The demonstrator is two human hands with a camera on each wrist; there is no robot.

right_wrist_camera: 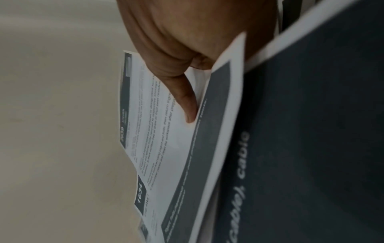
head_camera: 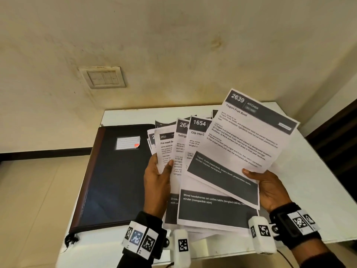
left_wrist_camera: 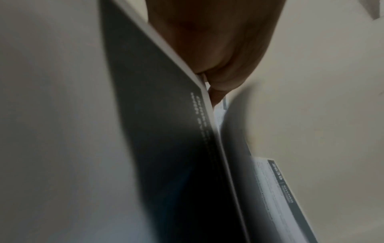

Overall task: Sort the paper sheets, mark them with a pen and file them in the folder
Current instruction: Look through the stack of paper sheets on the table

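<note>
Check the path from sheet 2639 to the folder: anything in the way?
Yes. The right hand pinches sheet 2639 at the right of the fan; the folder lies closed on the table to the left. Between them are the other fanned sheets and the left hand gripping them. The folder's cover is still shut.

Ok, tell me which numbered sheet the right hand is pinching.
Sheet 2639, titled Yogurt Fruit Bowl: the right hand pinches its lower edge, and it lies tilted on top of the fan, over 1654.

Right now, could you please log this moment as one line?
left hand holds fanned sheets | right hand pinches sheet 2639 | folder closed
</note>
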